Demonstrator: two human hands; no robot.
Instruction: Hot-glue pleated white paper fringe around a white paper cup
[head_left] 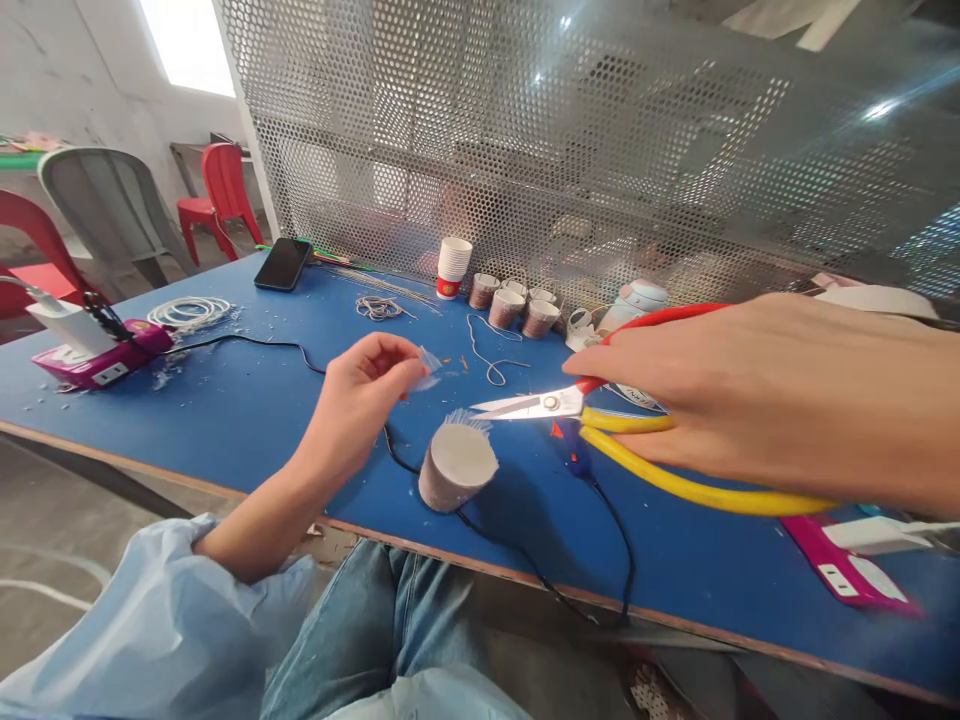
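My left hand [375, 385] pinches a small piece of clear plastic [429, 370] above the table. In my right hand [765, 395] is a pair of scissors [529, 405] with one red and one yellow handle. The blades point left and look nearly closed, with their tips by a fringe of clear strips [466, 418]. That fringe stands at the far edge of a cord-wrapped cup [459, 468], which rests with its pale flat end up near the table's front edge. Behind the scissors lies a blue tool [576, 450] with a black cable, partly hidden.
On the blue table [225, 420], a paper-cup stack [454, 268] and several wrapped cups [507, 308] stand by the perforated metal screen [360, 130]. Loose cord [495, 360], a phone [283, 264], and purple power strips [105, 360] at left and right lie around. Black cables cross the tabletop.
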